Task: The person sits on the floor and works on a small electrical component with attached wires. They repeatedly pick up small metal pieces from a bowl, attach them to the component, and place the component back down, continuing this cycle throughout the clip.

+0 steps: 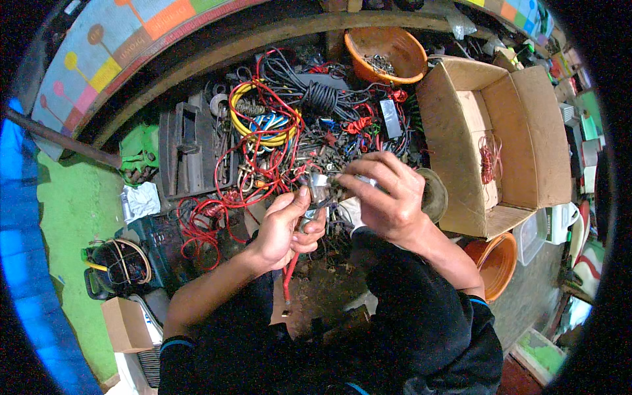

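In the middle of the view my left hand [280,232] is closed around a small silvery metal part [319,192], its thumb along one side. Black pieces show around that part, but its exact kind is unclear. Below this hand hangs a thick red cable [287,289] with a bare end; whether it joins the held part is hidden. My right hand [390,197] comes in from the right, fingers bent and pinched close beside the silvery part. What lies between those fingertips is too small to make out.
Beyond my hands lies a heap of red wires [207,210], a yellow cable coil [237,108] and a grey cable bundle [320,97]. An orange basin [418,56] stands at the back. At right is an open cardboard box [454,191]; a grey toolbox tray [174,158] lies left.
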